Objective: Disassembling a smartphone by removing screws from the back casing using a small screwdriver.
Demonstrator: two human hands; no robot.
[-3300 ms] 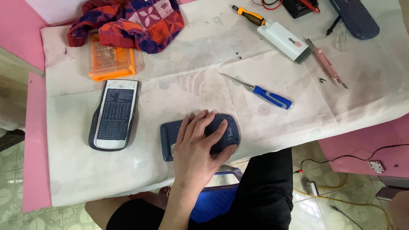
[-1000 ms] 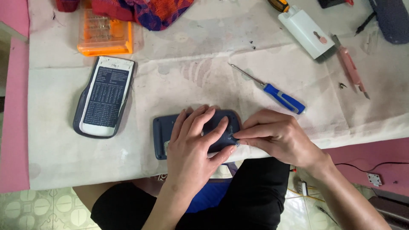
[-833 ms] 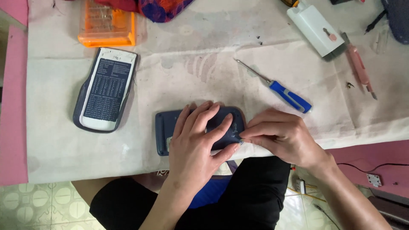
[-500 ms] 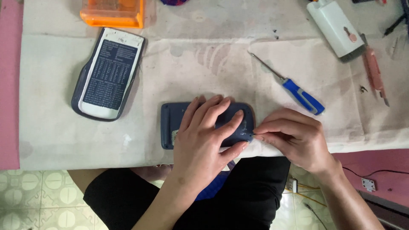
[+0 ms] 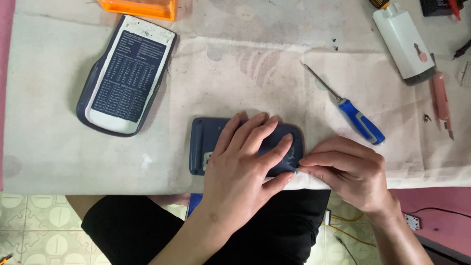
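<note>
A dark blue flat device (image 5: 206,145), face down, lies near the front edge of a table covered with a stained white cloth (image 5: 255,73). My left hand (image 5: 245,164) lies flat on it, fingers spread, pressing it down. My right hand (image 5: 348,169) is beside it, its fingertips pinched at the device's right front corner, touching the left thumb. What the fingertips pinch is too small to tell.
A dark slide-on cover with a white printed inner face (image 5: 126,74) lies at the back left. A blue-handled screwdriver (image 5: 351,110) is right of the device. A white box (image 5: 403,41), a pink tool (image 5: 440,100) and an orange case (image 5: 140,7) are further back.
My right hand has come in and settled at the device's right corner. The left hand has stayed on the device, and the view has moved closer and towards the front edge.
</note>
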